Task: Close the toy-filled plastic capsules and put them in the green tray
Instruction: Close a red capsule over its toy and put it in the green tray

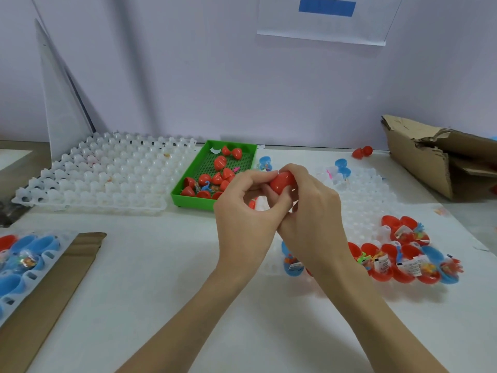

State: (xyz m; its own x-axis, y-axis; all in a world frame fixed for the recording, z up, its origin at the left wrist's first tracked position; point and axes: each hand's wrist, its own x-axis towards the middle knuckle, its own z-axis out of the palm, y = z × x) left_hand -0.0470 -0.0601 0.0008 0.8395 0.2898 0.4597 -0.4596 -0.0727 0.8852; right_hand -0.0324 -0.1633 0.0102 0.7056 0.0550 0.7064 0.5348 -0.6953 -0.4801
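Both hands meet above the table's middle around one red capsule [281,181]. My left hand [244,211] curls its fingers against the capsule's left side, and my right hand [312,211] wraps it from the right, so most of the capsule is hidden. Just behind them sits the green tray [188,181] holding several red capsules. Open red and blue capsule halves with toys [398,257] lie in the clear holder tray [368,205] to the right.
An empty white holder tray [107,173] lies left of the green tray. Blue and red capsule halves [21,259] sit in a tray on cardboard at the near left. A torn cardboard box [441,157] stands far right. Loose blue capsules [343,168] lie behind the clear tray.
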